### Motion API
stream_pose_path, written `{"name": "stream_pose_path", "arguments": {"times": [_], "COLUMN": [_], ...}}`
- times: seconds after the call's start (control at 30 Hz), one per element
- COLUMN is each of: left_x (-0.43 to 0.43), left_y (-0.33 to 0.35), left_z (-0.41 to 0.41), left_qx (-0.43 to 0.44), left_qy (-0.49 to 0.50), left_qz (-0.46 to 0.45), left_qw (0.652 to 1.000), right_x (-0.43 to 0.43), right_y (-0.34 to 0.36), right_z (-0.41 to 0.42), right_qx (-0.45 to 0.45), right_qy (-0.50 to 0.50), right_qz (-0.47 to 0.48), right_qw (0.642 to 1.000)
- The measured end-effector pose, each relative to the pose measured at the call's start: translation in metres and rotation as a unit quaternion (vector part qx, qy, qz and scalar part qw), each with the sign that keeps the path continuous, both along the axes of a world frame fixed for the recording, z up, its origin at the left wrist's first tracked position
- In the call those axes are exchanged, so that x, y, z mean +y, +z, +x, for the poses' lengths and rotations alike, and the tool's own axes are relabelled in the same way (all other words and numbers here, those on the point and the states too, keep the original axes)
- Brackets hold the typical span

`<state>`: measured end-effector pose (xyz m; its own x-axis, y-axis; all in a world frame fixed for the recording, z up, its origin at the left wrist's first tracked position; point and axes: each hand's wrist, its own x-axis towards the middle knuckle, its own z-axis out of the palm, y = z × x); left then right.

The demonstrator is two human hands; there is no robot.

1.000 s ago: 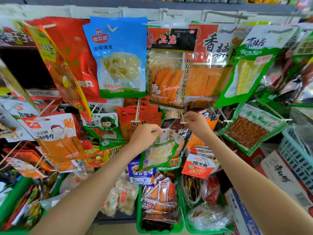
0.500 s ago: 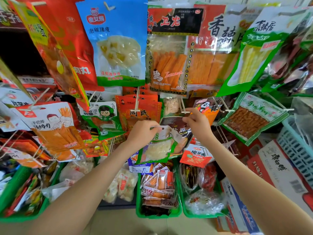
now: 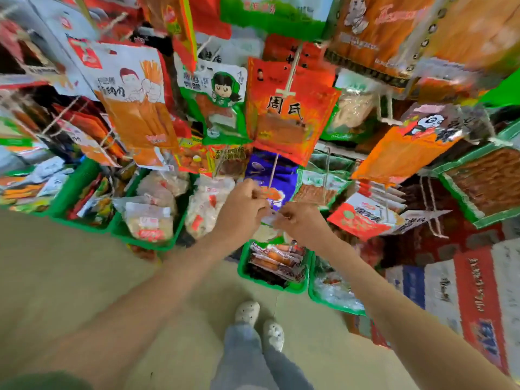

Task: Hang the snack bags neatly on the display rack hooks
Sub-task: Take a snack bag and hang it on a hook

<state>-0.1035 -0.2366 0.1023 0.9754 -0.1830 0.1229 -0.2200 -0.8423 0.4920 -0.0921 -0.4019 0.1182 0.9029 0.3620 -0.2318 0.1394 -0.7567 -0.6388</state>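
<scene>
Seemingly upright: snack bag [image 3: 266, 232], top between fingers [image 3: 260, 206].

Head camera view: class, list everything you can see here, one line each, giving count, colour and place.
Hanging snack bags: many, mostly red, orange and green, on hooks across the top.
Blue bag: one, on a hook just above the hands.
Pale snack bag: one, whitish, pinched between both hands; blurred.
Green bins: several, on the floor, holding packets.
Floor: beige, lower left.
Shoes: two, white, bottom centre.
Left hand: one, centre.
Right hand: one, centre, beside the left.
</scene>
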Motion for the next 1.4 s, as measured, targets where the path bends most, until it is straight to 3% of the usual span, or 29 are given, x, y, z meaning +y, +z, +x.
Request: {"name": "stream_pose_path", "arguments": {"times": [0.1,0.2,0.3,0.37,0.4,0.43,0.53,0.6,0.7,0.87,0.97,1.2,1.4], "left_x": [0.028,0.059,0.082,0.097,0.103,0.11,0.125,0.134,0.145,0.151,0.15,0.144,0.14], "left_y": [-0.037,-0.079,-0.134,-0.175,-0.2,-0.226,-0.3,-0.347,-0.412,-0.525,-0.581,-0.612,-0.519], "left_z": [-0.025,-0.044,-0.056,-0.062,-0.065,-0.068,-0.072,-0.074,-0.072,-0.068,-0.066,-0.079,-0.075], "left_qx": [-0.024,0.105,0.225,0.253,0.251,0.262,0.314,0.336,0.364,0.398,0.432,0.221,0.297], "left_qy": [0.035,0.03,0.064,0.123,0.145,0.138,0.081,0.057,0.08,0.066,0.064,0.138,0.178], "left_qz": [0.053,0.088,0.055,0.018,0.014,0.021,0.043,0.106,0.134,0.188,0.163,0.137,0.102], "left_qw": [0.998,0.99,0.971,0.96,0.957,0.955,0.945,0.934,0.918,0.896,0.885,0.956,0.933], "right_x": [0.028,0.065,0.099,0.119,0.126,0.132,0.146,0.155,0.171,0.184,0.188,0.203,0.205], "right_y": [-0.049,-0.097,-0.148,-0.181,-0.205,-0.228,-0.306,-0.359,-0.433,-0.54,-0.587,-0.613,-0.52], "right_z": [-0.003,-0.008,-0.016,-0.019,-0.023,-0.027,-0.036,-0.039,-0.04,-0.042,-0.045,-0.036,-0.03], "right_qx": [-0.006,0.011,-0.008,0.02,-0.013,0.024,0.096,0.127,0.147,0.137,0.128,0.112,0.134], "right_qy": [0.064,0.117,0.175,0.22,0.233,0.245,0.238,0.225,0.223,0.232,0.248,0.183,0.157], "right_qz": [-0.039,-0.091,-0.165,-0.202,-0.228,-0.231,-0.222,-0.213,-0.201,-0.218,-0.249,-0.292,-0.248], "right_qw": [0.997,0.989,0.971,0.954,0.945,0.941,0.941,0.942,0.942,0.938,0.927,0.932,0.947]}}
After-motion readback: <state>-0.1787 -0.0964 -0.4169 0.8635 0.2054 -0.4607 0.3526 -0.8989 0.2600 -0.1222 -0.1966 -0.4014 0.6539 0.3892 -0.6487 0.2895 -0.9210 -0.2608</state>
